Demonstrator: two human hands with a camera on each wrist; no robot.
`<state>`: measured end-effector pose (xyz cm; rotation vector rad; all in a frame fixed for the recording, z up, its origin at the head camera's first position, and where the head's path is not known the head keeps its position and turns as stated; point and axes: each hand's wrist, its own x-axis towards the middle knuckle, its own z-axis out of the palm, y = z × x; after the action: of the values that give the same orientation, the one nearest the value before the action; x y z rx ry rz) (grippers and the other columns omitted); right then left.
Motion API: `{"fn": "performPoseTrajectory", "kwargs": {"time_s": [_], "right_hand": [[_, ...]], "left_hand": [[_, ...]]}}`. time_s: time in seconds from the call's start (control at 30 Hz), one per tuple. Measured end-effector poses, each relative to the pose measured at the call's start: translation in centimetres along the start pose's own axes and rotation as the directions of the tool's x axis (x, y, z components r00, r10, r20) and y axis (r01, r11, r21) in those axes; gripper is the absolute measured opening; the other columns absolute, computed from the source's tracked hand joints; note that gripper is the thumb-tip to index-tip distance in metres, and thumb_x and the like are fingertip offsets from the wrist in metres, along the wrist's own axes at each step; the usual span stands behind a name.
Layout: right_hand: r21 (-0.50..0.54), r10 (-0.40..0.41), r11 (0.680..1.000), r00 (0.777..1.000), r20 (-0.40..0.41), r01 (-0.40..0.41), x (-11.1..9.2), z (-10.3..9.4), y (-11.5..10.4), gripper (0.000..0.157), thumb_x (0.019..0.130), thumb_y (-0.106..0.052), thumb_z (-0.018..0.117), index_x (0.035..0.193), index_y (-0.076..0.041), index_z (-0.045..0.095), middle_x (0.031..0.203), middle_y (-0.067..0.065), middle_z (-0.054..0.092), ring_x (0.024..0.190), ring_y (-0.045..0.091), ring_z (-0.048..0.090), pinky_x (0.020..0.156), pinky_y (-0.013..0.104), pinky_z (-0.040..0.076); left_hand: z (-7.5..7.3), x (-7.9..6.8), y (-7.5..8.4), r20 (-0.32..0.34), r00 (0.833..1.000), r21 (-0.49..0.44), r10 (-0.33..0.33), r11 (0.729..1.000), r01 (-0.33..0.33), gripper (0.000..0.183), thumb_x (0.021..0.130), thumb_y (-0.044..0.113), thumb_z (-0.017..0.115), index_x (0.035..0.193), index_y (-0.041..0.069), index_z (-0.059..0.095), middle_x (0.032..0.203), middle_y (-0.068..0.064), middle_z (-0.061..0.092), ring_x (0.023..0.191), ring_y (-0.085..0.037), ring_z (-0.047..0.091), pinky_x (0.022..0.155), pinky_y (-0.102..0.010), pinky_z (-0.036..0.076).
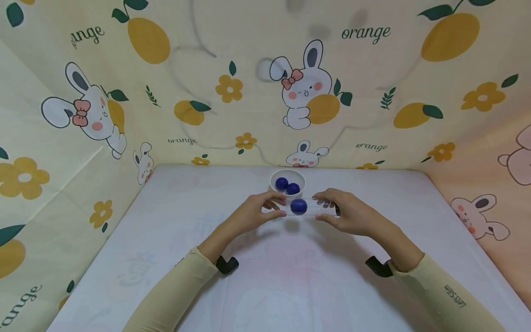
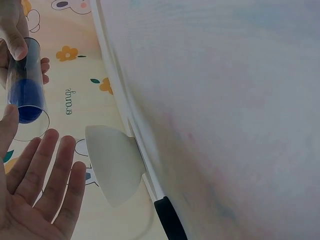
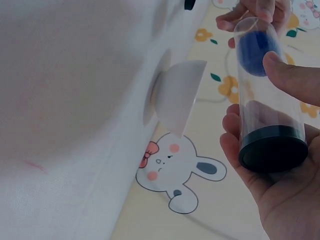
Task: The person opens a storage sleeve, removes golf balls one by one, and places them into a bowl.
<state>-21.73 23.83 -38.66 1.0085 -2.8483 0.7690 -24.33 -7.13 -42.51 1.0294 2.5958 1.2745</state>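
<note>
A clear plastic tube (image 1: 312, 207) lies level above the table, a dark blue ball (image 1: 298, 207) inside it near its left end. My right hand (image 1: 350, 212) grips the tube near its black end cap (image 3: 274, 149), thumb on one side and fingers around the other. At the opposite, open end is my left hand (image 1: 253, 213). Its fingers (image 2: 57, 165) are spread and nearly straight, with the thumb beside the rim; whether they touch the tube I cannot tell. Just behind the tube stands a white bowl (image 1: 288, 171) holding two more blue balls (image 1: 281, 183).
The white-covered table (image 1: 265, 276) extends around and in front of the hands. A patterned cloth (image 1: 253, 115) with rabbits and oranges forms the back and sides. Both sleeves (image 1: 174, 286) carry black wrist mounts (image 1: 227, 265) close above the table.
</note>
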Motion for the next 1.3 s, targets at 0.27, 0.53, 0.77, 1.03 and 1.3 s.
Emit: {"fn": "performPoseTrajectory", "kwargs": {"time_s": [0.27,0.53,0.77,1.03,1.3], "right_hand": [[0.003,0.009,1.000,1.000,0.007,-0.009,-0.1,0.0,0.1,0.050,0.095,-0.022,0.085,0.140,-0.007,0.067,0.118,0.002,0.073,0.104,0.019,0.068,0.090,0.044,0.062],[0.030,0.032,0.999,0.999,0.026,-0.033,0.0,0.1,0.1,0.052,0.096,-0.024,0.085,0.141,-0.007,0.066,0.122,0.005,0.072,0.106,0.023,0.069,0.093,0.051,0.063],[0.059,0.058,0.996,0.998,0.030,-0.060,0.0,0.1,0.0,0.051,0.097,-0.025,0.084,0.141,-0.006,0.067,0.119,0.006,0.072,0.101,0.022,0.067,0.089,0.043,0.062],[0.059,0.062,0.996,0.998,0.003,-0.063,-0.5,0.4,0.6,0.050,0.097,-0.026,0.084,0.140,-0.007,0.068,0.117,0.003,0.072,0.096,0.027,0.062,0.082,0.035,0.055],[0.082,0.038,0.996,0.999,-0.019,-0.036,-1.0,0.7,0.9,0.047,0.097,-0.025,0.084,0.138,-0.007,0.069,0.117,0.003,0.073,0.096,0.023,0.063,0.081,0.033,0.056]], "left_hand": [[0.0,-0.1,0.1,0.001,0.999,0.009,-0.032,0.999,0.032,0.044,0.101,0.028,0.079,0.142,0.016,0.066,0.131,0.000,0.074,0.111,-0.015,0.071,0.104,-0.037,0.058],[-0.4,-0.4,0.2,0.003,0.999,-0.002,-0.048,0.999,0.048,0.045,0.101,0.029,0.079,0.143,0.019,0.067,0.128,0.001,0.074,0.111,-0.016,0.071,0.103,-0.038,0.059],[-0.9,-0.5,0.1,0.000,0.998,-0.008,-0.059,0.998,0.059,0.044,0.101,0.031,0.079,0.142,0.020,0.067,0.128,0.001,0.074,0.113,-0.018,0.071,0.105,-0.041,0.059],[-1.5,-0.2,-0.2,-0.017,0.998,0.021,-0.065,0.998,0.065,0.045,0.101,0.031,0.079,0.142,0.018,0.066,0.129,0.002,0.073,0.116,-0.017,0.070,0.106,-0.036,0.058],[-2.0,0.4,-0.5,-0.049,0.995,0.030,-0.086,0.996,0.088,0.046,0.102,0.029,0.078,0.143,0.014,0.065,0.133,-0.003,0.072,0.120,-0.022,0.069,0.109,-0.042,0.057]]}}
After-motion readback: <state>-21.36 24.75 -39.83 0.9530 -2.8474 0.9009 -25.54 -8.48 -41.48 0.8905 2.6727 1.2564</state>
